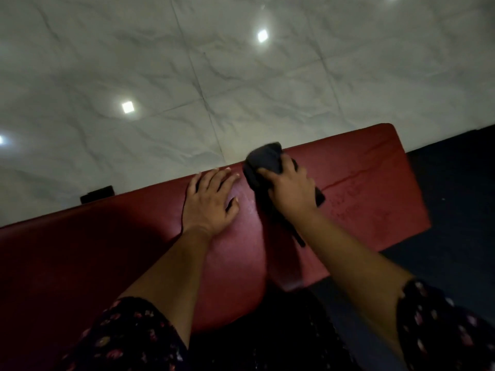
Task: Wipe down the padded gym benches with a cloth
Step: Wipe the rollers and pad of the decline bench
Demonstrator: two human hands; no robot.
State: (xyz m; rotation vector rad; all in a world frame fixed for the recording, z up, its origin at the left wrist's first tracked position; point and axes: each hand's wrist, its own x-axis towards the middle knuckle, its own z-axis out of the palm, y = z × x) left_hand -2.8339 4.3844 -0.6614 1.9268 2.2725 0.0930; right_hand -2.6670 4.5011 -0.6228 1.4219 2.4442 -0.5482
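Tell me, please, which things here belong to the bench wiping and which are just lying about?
Part of the job: red padded bench, dark cloth, right hand gripping it, left hand flat on the bench.
Not part: tiled floor, dark mat, small black block beyond the bench.

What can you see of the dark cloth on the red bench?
The cloth is dark grey to black, soft fabric, bunched into a wad, its top edge blurred. It lies on the red padded bench near the far edge. The right hand grips it, fingers curled over it, and a loose tail trails back under that wrist. The left hand rests flat close beside it.
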